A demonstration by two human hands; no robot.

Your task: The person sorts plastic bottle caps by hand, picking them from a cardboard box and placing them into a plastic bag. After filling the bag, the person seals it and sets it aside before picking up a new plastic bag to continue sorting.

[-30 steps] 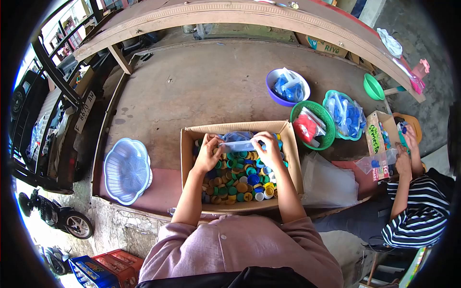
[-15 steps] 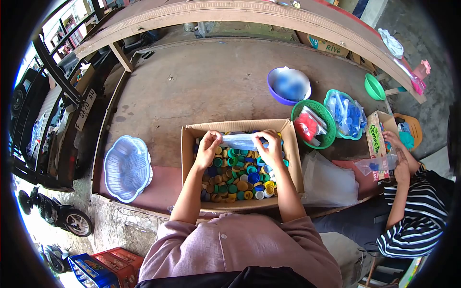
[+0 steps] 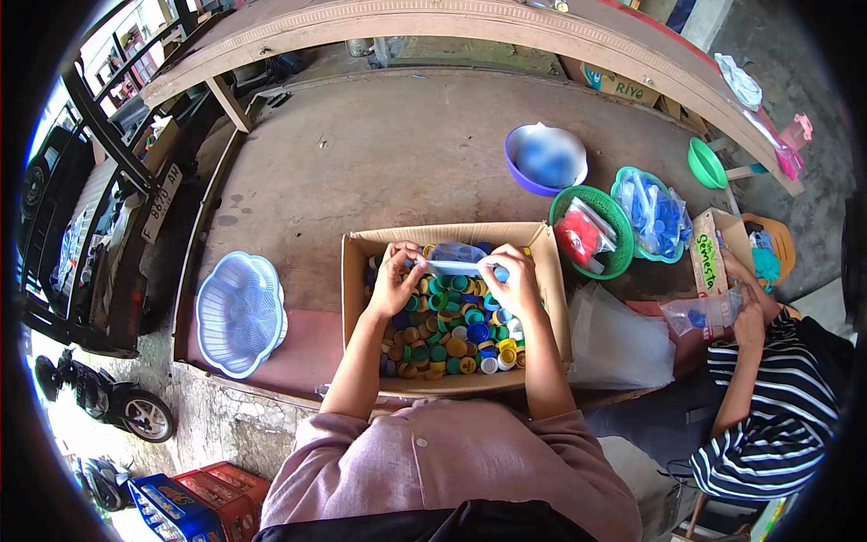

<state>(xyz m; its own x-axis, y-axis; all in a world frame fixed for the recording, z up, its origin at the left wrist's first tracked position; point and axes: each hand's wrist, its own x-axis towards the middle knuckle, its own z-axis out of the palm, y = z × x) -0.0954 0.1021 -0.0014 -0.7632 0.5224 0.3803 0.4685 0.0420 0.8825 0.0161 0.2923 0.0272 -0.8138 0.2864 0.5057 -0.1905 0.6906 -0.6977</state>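
Above the open cardboard box (image 3: 358, 361), a clear plastic bag (image 3: 454, 260) is stretched between my two hands. My left hand (image 3: 397, 278) pinches its left end, and my right hand (image 3: 509, 280) pinches the right end. Blue pieces show faintly through the bag. Loose bottle caps (image 3: 452, 334) in green, yellow, blue, brown and white fill the box below my fingers. Flat clear plastic bags (image 3: 623, 339) lie just right of the box.
A pale blue basket (image 3: 239, 314) stands left. To the right are a green basket (image 3: 617, 263) with a red bag, a purple bowl (image 3: 531, 187), and a turquoise basket (image 3: 652, 206) of blue items. A co-worker's hands (image 3: 748, 312) hold a bag beside a small box (image 3: 707, 257).
The bag between my hands has tipped, so more of its body shows beyond my fingers. The co-worker's hands and bag have shifted slightly, and the striped sleeve has moved left.
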